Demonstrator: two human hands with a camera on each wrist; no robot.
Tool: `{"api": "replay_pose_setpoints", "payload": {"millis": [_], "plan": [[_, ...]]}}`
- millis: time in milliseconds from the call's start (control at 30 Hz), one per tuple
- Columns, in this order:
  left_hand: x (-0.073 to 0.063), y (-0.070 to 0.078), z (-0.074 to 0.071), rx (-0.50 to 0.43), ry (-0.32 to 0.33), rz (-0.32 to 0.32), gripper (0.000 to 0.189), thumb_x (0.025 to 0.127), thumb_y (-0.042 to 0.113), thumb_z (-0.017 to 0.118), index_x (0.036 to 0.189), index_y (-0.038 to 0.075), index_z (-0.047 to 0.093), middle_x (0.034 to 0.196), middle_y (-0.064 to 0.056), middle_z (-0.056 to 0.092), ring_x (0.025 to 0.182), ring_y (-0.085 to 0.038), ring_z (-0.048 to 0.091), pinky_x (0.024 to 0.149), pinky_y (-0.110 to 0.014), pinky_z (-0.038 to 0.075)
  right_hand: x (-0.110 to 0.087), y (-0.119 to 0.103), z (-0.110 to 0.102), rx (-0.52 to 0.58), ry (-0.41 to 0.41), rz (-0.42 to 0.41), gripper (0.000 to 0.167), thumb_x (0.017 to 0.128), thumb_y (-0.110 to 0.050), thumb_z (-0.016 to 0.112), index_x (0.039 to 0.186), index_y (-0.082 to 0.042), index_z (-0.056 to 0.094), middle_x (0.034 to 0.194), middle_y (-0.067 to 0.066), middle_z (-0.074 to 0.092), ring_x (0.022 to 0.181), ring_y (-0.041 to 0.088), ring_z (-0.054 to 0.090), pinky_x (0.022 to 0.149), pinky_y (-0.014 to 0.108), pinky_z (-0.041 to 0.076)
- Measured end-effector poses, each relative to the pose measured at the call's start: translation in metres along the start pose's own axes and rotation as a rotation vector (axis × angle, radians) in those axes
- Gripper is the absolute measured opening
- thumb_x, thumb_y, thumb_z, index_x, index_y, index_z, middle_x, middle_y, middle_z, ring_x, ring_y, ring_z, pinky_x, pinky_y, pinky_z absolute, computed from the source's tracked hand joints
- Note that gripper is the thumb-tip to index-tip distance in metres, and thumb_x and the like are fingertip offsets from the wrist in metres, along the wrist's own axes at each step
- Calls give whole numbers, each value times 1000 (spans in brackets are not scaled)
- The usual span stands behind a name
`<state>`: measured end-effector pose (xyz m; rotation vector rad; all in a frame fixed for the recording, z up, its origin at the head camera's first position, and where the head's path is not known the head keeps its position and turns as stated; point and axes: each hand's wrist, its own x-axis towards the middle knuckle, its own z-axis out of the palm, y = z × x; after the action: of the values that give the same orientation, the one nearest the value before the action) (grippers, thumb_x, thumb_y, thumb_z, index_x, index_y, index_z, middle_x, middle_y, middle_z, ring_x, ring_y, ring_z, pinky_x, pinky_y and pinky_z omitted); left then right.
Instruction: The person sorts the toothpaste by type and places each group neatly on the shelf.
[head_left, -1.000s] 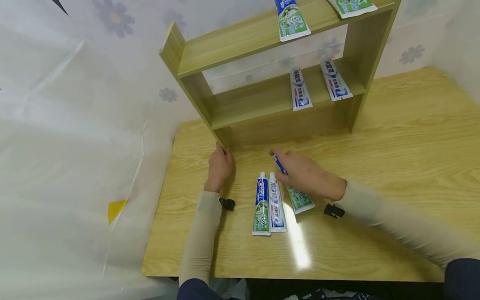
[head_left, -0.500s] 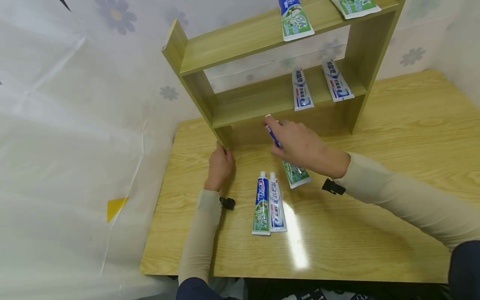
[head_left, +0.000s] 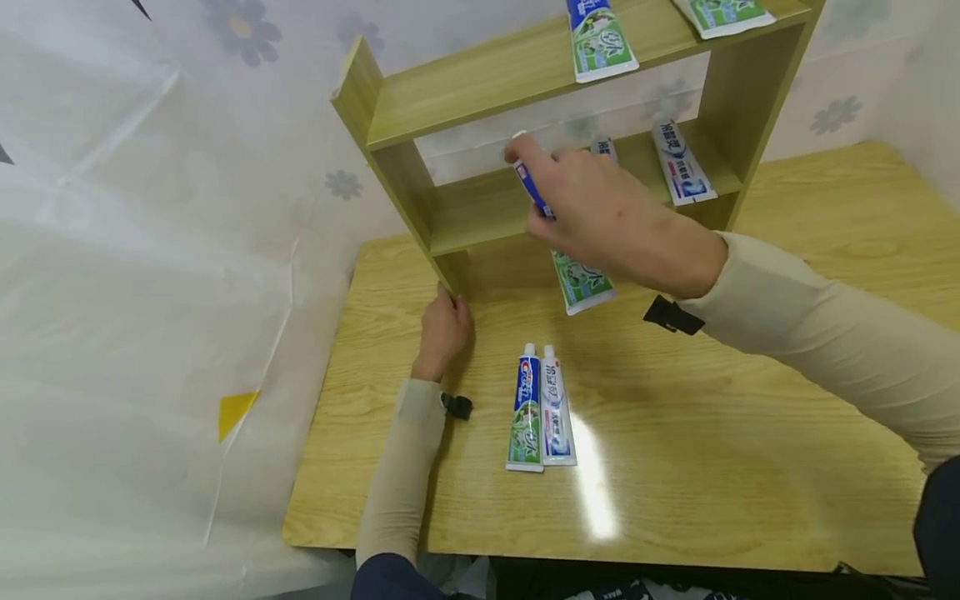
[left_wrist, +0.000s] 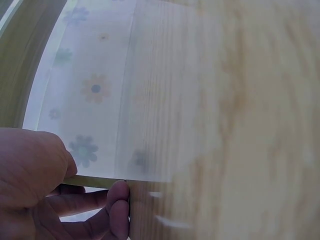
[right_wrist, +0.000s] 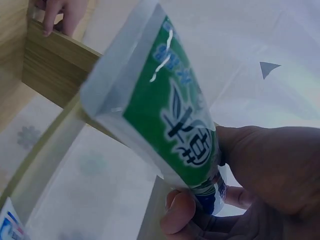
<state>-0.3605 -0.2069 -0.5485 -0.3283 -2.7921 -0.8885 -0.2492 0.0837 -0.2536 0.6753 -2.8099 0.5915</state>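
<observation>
My right hand (head_left: 611, 212) grips a blue and green toothpaste tube (head_left: 581, 283) in front of the wooden shelf's (head_left: 465, 83) middle board. In the right wrist view the tube's flat green end (right_wrist: 170, 115) faces the camera, with fingers and thumb round its narrower blue part. At the shelf's lower left corner, my left hand (head_left: 442, 335) holds the side panel's edge; the left wrist view shows its fingers (left_wrist: 118, 215) curled at that edge. On the middle board lie a white toothpaste tube (head_left: 682, 167) and another white tube (head_left: 603, 148), mostly hidden behind the right hand.
Two tubes lie side by side on the table (head_left: 712, 467): a blue-green one (head_left: 527, 417) and a white one (head_left: 556, 412). The top board bears a blue-green tube (head_left: 602, 42) and a green tube (head_left: 723, 15) cut by the frame. A flowered wall covering stands behind.
My right hand has lifted the blue-green tube up from the table, away from the two tubes, to the middle board's height. The left hand has kept its hold on the shelf.
</observation>
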Motion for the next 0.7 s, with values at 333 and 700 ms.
{"api": "replay_pose_setpoints", "payload": {"millis": [333, 700], "plan": [[0, -8, 3, 44, 14, 54, 27, 116, 28, 41, 114, 4, 52, 76, -8, 58, 59, -22, 56, 50, -36, 45, 34, -20, -41, -62, 99, -61, 54, 111, -18, 51, 162, -8, 34, 118, 28, 67, 91, 39, 69, 78, 49, 60], [0, 2, 2, 57, 22, 6, 28, 114, 23, 47, 123, -1, 56, 81, -14, 64, 66, -28, 62, 61, -45, 54, 93, -16, -73, -117, 90, 62, 72, 112, -27, 36, 177, -14, 8, 171, 28, 32, 147, 47, 47, 116, 57, 52]]}}
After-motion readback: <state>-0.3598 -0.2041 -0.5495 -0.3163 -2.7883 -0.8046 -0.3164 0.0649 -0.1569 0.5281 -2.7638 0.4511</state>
